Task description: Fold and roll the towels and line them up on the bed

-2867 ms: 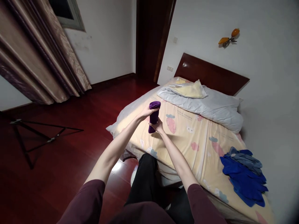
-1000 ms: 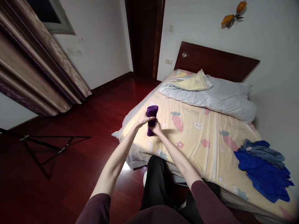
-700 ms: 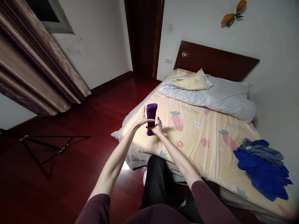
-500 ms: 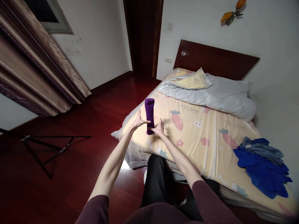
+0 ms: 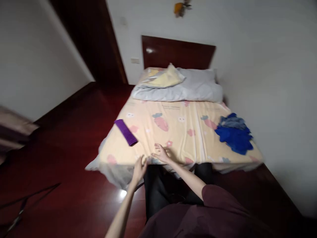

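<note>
A purple folded cloth (image 5: 126,133) lies flat as a long narrow strip on the left side of the bed (image 5: 148,135). My left hand (image 5: 140,169) is below and right of it, at the bed's front edge, fingers apart and holding nothing. Over the patterned sheet my right hand (image 5: 161,153) hovers with fingers spread, also holding nothing. Neither hand touches the purple cloth. On the right side of the bed is a pile of blue cloths (image 5: 235,137), with greyish-blue ones (image 5: 232,122) on top.
A grey-white quilt (image 5: 178,89) with a yellow corner lies by the dark wooden headboard (image 5: 178,51). Black stand legs (image 5: 22,205) are on the red floor (image 5: 74,138) at left. A curtain (image 5: 15,127) hangs at the left edge.
Both hands have let go of the purple folded cloth, which now lies on the bed's left side. My hands have drawn back toward me, and the view has turned right.
</note>
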`<state>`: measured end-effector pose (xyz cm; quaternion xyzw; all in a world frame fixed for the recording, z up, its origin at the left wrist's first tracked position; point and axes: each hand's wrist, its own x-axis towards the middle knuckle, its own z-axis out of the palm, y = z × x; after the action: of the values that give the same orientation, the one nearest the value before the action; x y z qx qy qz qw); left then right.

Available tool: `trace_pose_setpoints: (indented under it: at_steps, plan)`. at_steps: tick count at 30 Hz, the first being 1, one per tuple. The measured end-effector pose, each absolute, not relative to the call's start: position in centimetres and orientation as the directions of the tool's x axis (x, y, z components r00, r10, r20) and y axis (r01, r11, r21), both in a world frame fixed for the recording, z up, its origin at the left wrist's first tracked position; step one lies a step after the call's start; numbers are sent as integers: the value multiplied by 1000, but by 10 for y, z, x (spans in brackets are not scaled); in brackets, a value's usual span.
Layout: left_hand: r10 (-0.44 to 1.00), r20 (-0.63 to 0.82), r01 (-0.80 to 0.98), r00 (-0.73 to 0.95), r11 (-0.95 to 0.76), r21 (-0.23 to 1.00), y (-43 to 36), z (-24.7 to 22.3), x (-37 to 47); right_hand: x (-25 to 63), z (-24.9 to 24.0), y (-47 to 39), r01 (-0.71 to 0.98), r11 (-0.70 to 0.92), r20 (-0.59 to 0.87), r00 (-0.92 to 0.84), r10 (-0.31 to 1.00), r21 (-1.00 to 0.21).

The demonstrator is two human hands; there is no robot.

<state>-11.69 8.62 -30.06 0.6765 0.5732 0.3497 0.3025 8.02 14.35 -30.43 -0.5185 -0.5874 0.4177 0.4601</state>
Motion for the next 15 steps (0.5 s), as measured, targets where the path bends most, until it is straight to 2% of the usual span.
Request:
trace_pose_setpoints:
  at_steps: [3, 5, 7, 9, 12, 15]
  plan:
    - [961, 48, 745, 272, -242, 622, -31, -357, -71, 160, -338, 64, 115, -31, -19, 97, 995, -993]
    - [917, 9, 776, 398, -342, 530, -80, -372, -60, 219, -351, 15, 76, -92, -64, 306, 950, -993]
    - [849, -52, 735, 525, -423, 530, -94, -373, -58, 279, -353, -23, 39, -142, -101, 525, 845, -989]
    - [840, -35, 715, 541, -438, 545, -84, -370, -59, 336, -346, -44, -2, -192, -140, 687, 713, -981]
    - [809, 1, 666, 588, -485, 566, -59, -370, -62, 409, -327, -48, 5, -223, -128, 806, 578, -975]
    - [781, -1, 645, 625, -516, 564, -49, -375, -62, 472, -302, -32, 153, -207, 13, 833, 553, -966]
